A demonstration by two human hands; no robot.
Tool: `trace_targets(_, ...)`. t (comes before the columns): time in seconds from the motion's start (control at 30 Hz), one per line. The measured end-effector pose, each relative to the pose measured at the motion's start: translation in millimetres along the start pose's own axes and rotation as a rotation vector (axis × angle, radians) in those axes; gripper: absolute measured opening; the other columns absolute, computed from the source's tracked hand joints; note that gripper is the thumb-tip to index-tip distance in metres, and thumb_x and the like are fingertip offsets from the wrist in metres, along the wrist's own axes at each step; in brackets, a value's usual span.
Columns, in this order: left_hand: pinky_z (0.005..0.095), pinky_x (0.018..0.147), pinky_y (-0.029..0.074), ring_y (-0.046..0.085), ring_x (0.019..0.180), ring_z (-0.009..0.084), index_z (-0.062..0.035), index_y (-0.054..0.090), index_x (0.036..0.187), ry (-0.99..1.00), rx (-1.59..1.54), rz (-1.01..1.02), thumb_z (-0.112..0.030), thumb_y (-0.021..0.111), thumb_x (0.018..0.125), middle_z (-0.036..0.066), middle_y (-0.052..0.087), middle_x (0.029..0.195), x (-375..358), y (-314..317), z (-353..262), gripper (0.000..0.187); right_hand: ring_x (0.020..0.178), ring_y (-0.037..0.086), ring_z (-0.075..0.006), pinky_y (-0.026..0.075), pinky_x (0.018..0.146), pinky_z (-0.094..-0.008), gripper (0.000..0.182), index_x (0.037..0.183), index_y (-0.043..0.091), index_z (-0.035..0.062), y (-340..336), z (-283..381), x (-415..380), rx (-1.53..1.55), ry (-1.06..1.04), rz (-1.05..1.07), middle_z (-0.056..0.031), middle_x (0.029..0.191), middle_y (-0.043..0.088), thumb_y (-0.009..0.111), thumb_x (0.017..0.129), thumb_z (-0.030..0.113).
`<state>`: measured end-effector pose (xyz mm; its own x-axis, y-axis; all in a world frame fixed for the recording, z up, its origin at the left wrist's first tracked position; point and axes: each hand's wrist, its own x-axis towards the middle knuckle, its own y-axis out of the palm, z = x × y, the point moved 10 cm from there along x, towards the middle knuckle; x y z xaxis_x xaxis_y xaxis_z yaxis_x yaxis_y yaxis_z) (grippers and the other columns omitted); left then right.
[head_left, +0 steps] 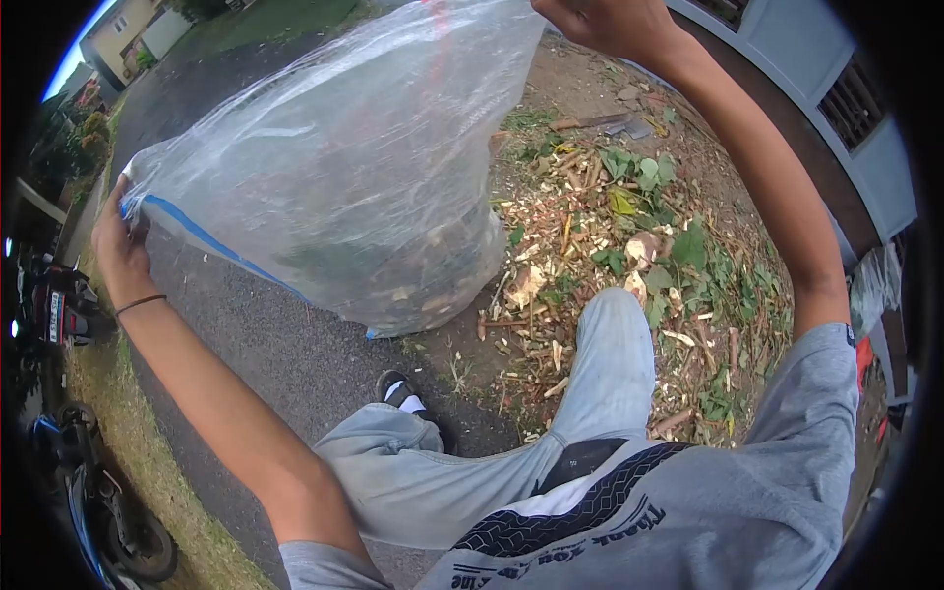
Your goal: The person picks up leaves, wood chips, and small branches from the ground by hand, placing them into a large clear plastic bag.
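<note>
A large clear plastic bag [344, 157] with a blue edge strip is stretched wide between my two hands. Leaves and wood debris [423, 290] show through its lower part, which rests on the ground. My left hand [120, 246] is closed around the bag's gathered corner at the left. Raised at the top of the view, my right hand [610, 25] grips the opposite upper corner; its fingertips are partly cut off by the frame edge. Right of the bag lies a heap of wood chips, cut sticks and green leaves [629, 236].
A flat-bladed tool [590, 122] lies on the soil beyond the heap. Motorbikes [108, 501] stand on the grass strip at left. The asphalt path [236, 315] runs beside the heap, and a grey house wall [787, 59] rises at right.
</note>
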<state>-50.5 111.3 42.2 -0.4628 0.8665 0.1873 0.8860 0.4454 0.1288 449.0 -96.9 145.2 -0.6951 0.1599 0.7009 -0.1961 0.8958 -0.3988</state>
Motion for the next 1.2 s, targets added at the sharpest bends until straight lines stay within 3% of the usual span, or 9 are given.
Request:
trace_targets(0.27,0.0271,0.086,0.043,0.054,0.114,0.0134,-0.0093,0.059,0.134,0.052,0.178,0.224,-0.019,0.049,0.101,0.009,0.056,0.133,57,-41,28,0.036,0.081,0.064,-0.0272,0.052,0.073,-0.0394,0.019,0.104,0.065,0.0058,0,1,-189,0.001,0.322,0.333,-0.0079,0.093,0.066,0.067,0.087,0.014)
trace_targets(0.6,0.0257,0.077,0.05,0.062,0.097,0.0186,-0.0032,0.059,0.13,-0.136,0.137,0.175,-0.016,0.052,0.1,0.009,0.065,0.117,110,-129,37,0.034,0.119,0.055,-0.0383,0.046,0.1,-0.0467,0.067,0.133,0.051,0.0061,-18,63,-727,0.134,1.592,1.181,-0.0254,0.13,0.053,0.07,0.077,0.038)
trace_targets(0.7,0.0325,0.074,0.05,0.063,0.095,0.0213,-0.0038,0.058,0.131,-0.131,0.113,0.207,-0.019,0.053,0.1,0.011,0.066,0.113,93,-138,26,0.035,0.143,0.027,-0.0448,0.032,0.114,-0.0486,0.113,0.155,0.018,0.0176,-62,106,-797,0.026,1.973,1.462,-0.0271,0.157,0.017,0.074,0.069,0.064)
trace_targets(0.73,0.0341,0.073,0.051,0.064,0.096,0.0223,-0.0031,0.058,0.129,-0.122,0.083,0.165,-0.02,0.053,0.1,0.011,0.067,0.114,75,-131,20,0.035,0.143,0.027,-0.0448,0.032,0.114,-0.0486,0.113,0.155,0.018,0.0176,-60,113,-806,0.026,1.988,1.472,-0.0271,0.157,0.017,0.074,0.069,0.064)
trace_targets(0.8,0.0551,0.115,0.024,0.043,0.129,0.0392,0.0046,0.04,0.141,0.021,0.124,0.129,-0.036,0.061,0.092,0.021,0.038,0.151,-101,-17,-8,0.067,0.146,0.015,-0.0471,0.027,0.116,-0.0526,0.126,0.157,0.007,0.0253,-49,124,-819,0.026,2.108,1.342,-0.0285,0.159,0.008,0.074,0.062,0.074)
trace_targets(0.93,0.0445,0.102,0.039,0.051,0.12,0.0325,0.0038,0.053,0.127,-0.06,0.011,-0.11,-0.028,0.056,0.095,0.021,0.057,0.127,-157,-47,11,0.045,0.148,0.007,-0.0457,0.021,0.117,-0.0588,0.135,0.157,0.0,0.0346,17,128,-812,0.107,1.989,1.358,-0.0268,0.16,0.004,0.07,0.053,0.086)
trace_targets(1.07,0.0394,0.079,0.05,0.062,0.084,0.0259,0.004,0.063,0.106,-0.292,0.142,-0.202,-0.024,0.046,0.098,0.015,0.068,0.093,-209,-77,69,0.033,0.148,0.016,-0.0377,0.019,0.119,-0.0562,0.139,0.158,0.011,0.0163,117,132,-831,0.341,1.946,1.343,-0.0207,0.159,0.021,0.048,0.053,0.099)
trace_targets(1.1,0.0387,0.078,0.05,0.062,0.085,0.0255,0.0031,0.062,0.108,-0.337,0.157,-0.232,-0.024,0.047,0.098,0.015,0.067,0.096,-207,-102,87,0.032,0.148,0.016,-0.0388,-0.005,0.119,-0.0534,0.125,0.157,0.018,0.0223,121,131,-836,0.378,2.043,1.247,-0.0157,0.16,0.022,0.038,0.061,0.099)
trace_targets(1.2,0.0365,0.075,0.051,0.064,0.09,0.0241,0.0004,0.061,0.115,-0.538,0.175,-0.214,-0.024,0.05,0.098,0.013,0.067,0.105,-138,-228,136,0.031,0.148,0.016,-0.0411,0.007,0.118,-0.0563,0.102,0.15,0.04,0.0238,144,129,-849,0.462,1.856,1.404,-0.0091,0.164,0.007,0.043,0.071,0.088)
